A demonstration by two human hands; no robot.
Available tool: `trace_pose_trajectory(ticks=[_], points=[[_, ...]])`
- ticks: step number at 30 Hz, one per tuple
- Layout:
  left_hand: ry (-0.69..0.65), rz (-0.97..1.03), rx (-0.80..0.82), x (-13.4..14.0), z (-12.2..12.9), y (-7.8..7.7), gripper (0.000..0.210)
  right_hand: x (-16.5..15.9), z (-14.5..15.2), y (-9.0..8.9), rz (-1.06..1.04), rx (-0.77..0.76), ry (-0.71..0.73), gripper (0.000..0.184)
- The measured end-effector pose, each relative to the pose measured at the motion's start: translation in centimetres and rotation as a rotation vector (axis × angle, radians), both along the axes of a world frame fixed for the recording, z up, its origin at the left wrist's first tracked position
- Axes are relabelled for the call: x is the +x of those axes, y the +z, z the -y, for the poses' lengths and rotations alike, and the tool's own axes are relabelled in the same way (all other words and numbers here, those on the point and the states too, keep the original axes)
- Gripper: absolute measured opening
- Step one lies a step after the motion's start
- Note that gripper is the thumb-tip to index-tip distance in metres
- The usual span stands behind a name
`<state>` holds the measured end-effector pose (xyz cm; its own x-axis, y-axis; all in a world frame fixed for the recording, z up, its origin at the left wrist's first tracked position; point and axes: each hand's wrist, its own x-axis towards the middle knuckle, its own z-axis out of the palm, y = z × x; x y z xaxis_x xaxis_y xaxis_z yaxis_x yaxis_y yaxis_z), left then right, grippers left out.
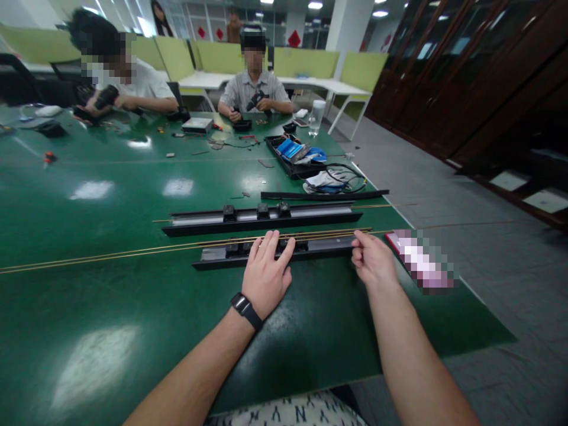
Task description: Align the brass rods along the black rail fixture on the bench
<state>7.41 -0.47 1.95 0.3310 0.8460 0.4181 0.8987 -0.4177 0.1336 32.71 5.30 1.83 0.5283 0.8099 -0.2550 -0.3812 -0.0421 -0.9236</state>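
Note:
My left hand [267, 273], with a black watch on the wrist, lies across the nearer black rail [331, 245], fingers spread and pointing away from me. Beneath its fingertips run long thin brass-coloured rods [133, 252], which reach past the table's left side. Dark blocks in this rail's channel are partly covered by the hand. At the rail's right end my right hand [376, 259] is closed in a pinch, apparently on a thin rod; the fingers hide the exact grip. Just beyond lies a second black rail [310, 216] carrying three small dark blocks.
A red-edged phone [417, 260], its screen blurred, lies right of my right hand. Farther off are a black strip [323, 194], coiled cables [339, 176] and a black tray [295, 155] with blue items. Two people with power drills sit across the green table [146, 302].

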Motion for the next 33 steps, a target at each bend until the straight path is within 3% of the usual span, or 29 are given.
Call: trace_pose_trajectory(ticks=[22, 33], points=[[0.03, -0.009, -0.011, 0.5, 0.0, 0.1, 0.067, 0.9, -0.2, 0.3, 0.027, -0.015, -0.038, 0.02], [0.033, -0.016, -0.006, 0.6, -0.1, -0.2, 0.07, 5.1, -0.7, 1.8, 0.004, -0.021, -0.168, 0.017]])
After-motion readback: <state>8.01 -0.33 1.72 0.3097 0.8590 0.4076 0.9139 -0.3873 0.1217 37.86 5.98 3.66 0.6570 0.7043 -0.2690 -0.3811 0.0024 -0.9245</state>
